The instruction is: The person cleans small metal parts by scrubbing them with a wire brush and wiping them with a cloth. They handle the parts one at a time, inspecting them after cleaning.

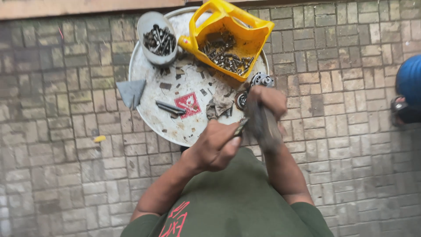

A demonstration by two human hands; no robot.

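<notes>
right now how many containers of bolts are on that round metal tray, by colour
yellow cut-open jug of bolts: 1
grey bowl of bolts: 1
total: 2, both on the far half of the round tray

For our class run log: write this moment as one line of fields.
left hand: grips small metal piece | right hand: grips blurred tool | round metal tray: yellow cut jug, grey bowl of bolts
</notes>
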